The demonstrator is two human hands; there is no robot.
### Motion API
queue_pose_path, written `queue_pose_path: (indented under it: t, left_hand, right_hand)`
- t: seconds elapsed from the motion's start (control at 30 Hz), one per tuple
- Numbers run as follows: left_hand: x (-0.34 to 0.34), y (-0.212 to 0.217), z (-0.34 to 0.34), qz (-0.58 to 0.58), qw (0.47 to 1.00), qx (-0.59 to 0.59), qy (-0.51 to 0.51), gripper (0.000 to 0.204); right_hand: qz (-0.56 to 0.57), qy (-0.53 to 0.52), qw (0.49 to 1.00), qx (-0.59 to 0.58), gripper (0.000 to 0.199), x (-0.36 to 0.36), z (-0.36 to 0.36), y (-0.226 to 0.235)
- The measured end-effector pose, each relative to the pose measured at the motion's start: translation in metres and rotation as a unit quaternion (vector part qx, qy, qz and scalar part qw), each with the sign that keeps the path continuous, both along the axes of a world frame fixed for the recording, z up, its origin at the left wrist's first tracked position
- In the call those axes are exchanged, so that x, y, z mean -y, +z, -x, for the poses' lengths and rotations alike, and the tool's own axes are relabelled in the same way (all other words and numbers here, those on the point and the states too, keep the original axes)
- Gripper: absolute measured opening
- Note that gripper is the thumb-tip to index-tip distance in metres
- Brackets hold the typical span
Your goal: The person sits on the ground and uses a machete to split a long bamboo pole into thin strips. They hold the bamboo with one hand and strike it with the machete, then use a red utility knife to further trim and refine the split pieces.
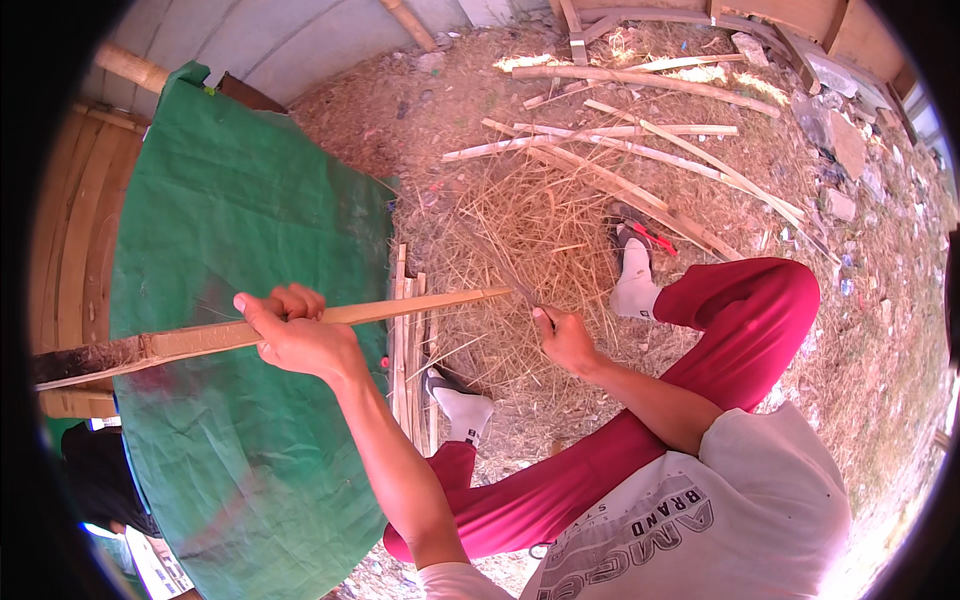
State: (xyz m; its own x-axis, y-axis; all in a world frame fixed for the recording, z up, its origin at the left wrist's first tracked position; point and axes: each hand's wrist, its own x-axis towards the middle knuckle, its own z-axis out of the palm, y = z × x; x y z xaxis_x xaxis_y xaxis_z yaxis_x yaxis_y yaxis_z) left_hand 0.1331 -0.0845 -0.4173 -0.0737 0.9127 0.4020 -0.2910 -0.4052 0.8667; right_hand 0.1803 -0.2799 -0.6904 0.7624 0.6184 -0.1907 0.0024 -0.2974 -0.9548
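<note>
The left grip (295, 335) is a closed fist around a long bamboo strip (300, 322), arm stretched forward, holding it nearly level over the green tarp (230, 230). The right grip (565, 340) is clenched on a knife (515, 285) whose blade meets the strip's tip, above the straw shavings (540, 230).

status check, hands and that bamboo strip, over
Left hand shut on bamboo strip, held level. Right hand shut on knife, blade at strip's tip. Shavings pile beneath; nothing blocking.
</note>
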Motion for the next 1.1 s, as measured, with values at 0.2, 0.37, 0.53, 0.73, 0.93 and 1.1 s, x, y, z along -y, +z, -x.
queue_pose_path:
  t: [0.2,0.37,0.53,0.73,0.93,1.1]
  left_hand:
    - [0.006,-0.005,-0.012,0.011,0.999,0.025,0.025,0.056]
    - [0.01,-0.008,-0.005,-0.005,0.998,0.058,-0.02,0.056]
    - [0.011,-0.011,0.002,-0.012,0.998,0.057,0.003,0.053]
    - [0.005,-0.008,0.008,-0.012,0.999,0.049,0.006,0.053]
    - [0.017,-0.01,0.002,-0.028,0.999,0.045,0.002,0.054]
    - [0.014,-0.011,0.003,-0.006,0.998,0.051,-0.026,0.054]
  right_hand:
    - [0.024,0.066,0.997,-0.026,0.037,-0.012,0.022,-0.002]
    - [-0.081,0.079,0.99,0.085,0.039,-0.02,0.035,0.025]
    - [-0.104,0.091,0.98,0.144,0.03,-0.022,0.034,0.012]
    - [0.074,0.13,0.985,0.087,0.024,-0.017,0.029,-0.042]
    - [-0.033,0.13,0.985,0.107,0.025,-0.013,0.041,0.015]
    - [0.089,0.156,0.979,0.095,0.025,-0.002,0.027,-0.047]
